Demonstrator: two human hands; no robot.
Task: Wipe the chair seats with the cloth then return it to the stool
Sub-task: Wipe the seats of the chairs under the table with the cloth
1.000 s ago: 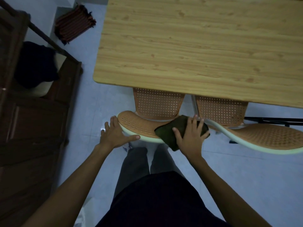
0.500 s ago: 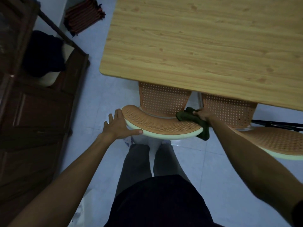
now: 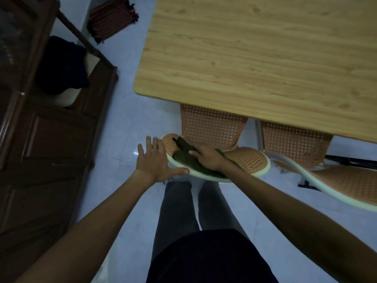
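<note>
Two orange mesh chairs are tucked under a wooden table [image 3: 255, 54]. The left chair [image 3: 247, 159] has a pale-rimmed curved back nearest me, and its perforated seat [image 3: 212, 127] shows beneath the table edge. A dark green cloth [image 3: 183, 152] lies over the left end of that curved part. My right hand [image 3: 206, 158] presses down on the cloth, fingers closed over it. My left hand [image 3: 157, 160] rests flat against the chair's left rim, fingers spread, thumb along the pale edge. The right chair [image 3: 346, 184] stands beside it.
A dark wooden cabinet [image 3: 47, 139] fills the left side, with a dark garment [image 3: 61, 64] on a pale stool-like seat beside it. A striped mat [image 3: 112, 17] lies on the pale tiled floor at the top. My legs stand just behind the left chair.
My right hand has slid the cloth from the right end of the left chair's curved back to its left end. My left hand stays on the left rim.
</note>
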